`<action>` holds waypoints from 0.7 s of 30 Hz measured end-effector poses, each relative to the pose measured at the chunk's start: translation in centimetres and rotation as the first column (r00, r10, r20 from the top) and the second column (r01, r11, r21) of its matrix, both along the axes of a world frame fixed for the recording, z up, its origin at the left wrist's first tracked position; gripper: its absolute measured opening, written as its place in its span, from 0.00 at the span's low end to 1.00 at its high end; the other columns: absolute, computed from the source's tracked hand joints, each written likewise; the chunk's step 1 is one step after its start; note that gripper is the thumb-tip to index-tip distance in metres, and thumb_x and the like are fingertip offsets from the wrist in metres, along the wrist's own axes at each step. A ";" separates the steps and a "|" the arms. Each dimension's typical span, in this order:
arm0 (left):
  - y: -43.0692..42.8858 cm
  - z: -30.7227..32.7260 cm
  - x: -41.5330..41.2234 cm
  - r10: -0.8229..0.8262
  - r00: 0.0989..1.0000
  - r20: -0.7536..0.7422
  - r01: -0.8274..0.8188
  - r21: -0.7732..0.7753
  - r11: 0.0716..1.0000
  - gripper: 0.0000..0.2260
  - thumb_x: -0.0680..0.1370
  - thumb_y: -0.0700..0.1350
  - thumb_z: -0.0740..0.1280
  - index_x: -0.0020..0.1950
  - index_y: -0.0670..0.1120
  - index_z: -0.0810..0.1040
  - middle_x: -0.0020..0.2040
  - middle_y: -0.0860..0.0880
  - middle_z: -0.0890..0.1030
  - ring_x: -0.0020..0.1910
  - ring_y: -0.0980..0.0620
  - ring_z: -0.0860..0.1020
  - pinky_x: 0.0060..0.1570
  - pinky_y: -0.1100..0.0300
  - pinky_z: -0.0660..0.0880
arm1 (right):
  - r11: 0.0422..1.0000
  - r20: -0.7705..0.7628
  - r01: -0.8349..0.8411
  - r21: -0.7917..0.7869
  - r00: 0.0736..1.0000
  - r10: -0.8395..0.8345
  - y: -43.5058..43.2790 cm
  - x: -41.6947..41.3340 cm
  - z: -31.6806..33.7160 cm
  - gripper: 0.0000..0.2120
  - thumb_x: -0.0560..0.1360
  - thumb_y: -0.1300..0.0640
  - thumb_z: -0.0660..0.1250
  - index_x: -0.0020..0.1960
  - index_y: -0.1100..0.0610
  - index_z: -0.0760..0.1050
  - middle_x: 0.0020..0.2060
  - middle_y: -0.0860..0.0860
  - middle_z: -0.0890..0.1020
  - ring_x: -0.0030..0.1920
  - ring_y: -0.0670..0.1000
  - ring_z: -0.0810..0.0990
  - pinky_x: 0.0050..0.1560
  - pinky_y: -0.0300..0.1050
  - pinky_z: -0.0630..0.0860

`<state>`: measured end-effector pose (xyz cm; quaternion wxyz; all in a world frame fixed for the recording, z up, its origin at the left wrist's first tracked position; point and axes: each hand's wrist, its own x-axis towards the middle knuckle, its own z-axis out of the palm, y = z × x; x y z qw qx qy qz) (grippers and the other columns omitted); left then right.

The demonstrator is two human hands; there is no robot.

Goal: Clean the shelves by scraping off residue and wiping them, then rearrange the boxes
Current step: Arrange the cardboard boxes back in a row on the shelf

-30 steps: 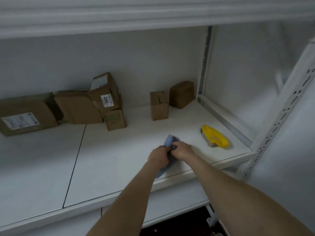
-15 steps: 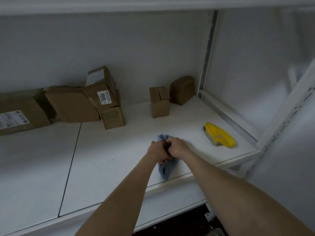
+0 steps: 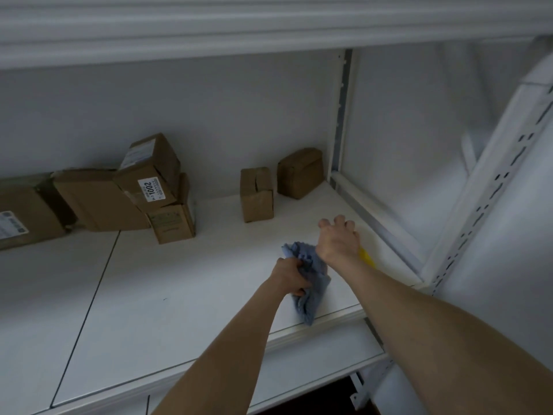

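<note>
1. The left hand [image 3: 291, 275] grips a bunched blue cloth [image 3: 312, 298], fingers curled round it, on the white shelf [image 3: 179, 295] near its front edge.
2. The right hand [image 3: 338, 242] is just right of the cloth, fingers bent down over a yellow scraper [image 3: 367, 257]. Only the scraper's near end shows beside the wrist, so I cannot tell whether the hand holds it.
3. At the back, a cardboard box labelled 1002 [image 3: 149, 178] leans tilted on others, and a small upright box [image 3: 257, 194] stands beyond the hands.

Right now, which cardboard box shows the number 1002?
The tilted box propped atop the smaller box, left of centre; only its white label legibly reads 1002.
</note>
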<state>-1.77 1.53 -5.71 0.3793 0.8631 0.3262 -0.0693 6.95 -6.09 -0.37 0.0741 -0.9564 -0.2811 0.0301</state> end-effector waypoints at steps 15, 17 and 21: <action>-4.7 0.6 4.7 0.020 0.998 -0.062 -0.017 0.050 0.999 0.20 0.70 0.46 0.70 0.61 0.41 0.74 0.56 0.39 0.74 0.50 0.43 0.77 0.49 0.57 0.80 | 0.953 -0.208 -0.085 -0.291 0.978 0.024 -4.7 5.3 0.0 0.26 0.68 0.61 0.72 0.65 0.58 0.70 0.61 0.58 0.74 0.59 0.59 0.75 0.47 0.48 0.73; -4.7 1.0 4.5 0.010 0.998 -0.067 -0.008 0.027 1.000 0.20 0.71 0.45 0.70 0.61 0.42 0.74 0.56 0.40 0.75 0.52 0.44 0.77 0.49 0.57 0.80 | 0.948 -0.224 -0.096 -0.304 0.974 0.027 -4.5 5.4 0.0 0.30 0.68 0.60 0.73 0.67 0.58 0.68 0.63 0.58 0.71 0.62 0.59 0.73 0.51 0.49 0.74; -4.2 1.9 3.9 -0.023 0.998 -0.054 0.020 -0.052 0.998 0.17 0.73 0.41 0.68 0.61 0.42 0.75 0.49 0.44 0.76 0.48 0.46 0.79 0.51 0.56 0.79 | 0.963 -0.255 -0.064 -0.261 0.967 -0.005 -3.6 5.5 0.3 0.36 0.68 0.50 0.75 0.70 0.56 0.64 0.69 0.59 0.62 0.69 0.61 0.65 0.61 0.53 0.72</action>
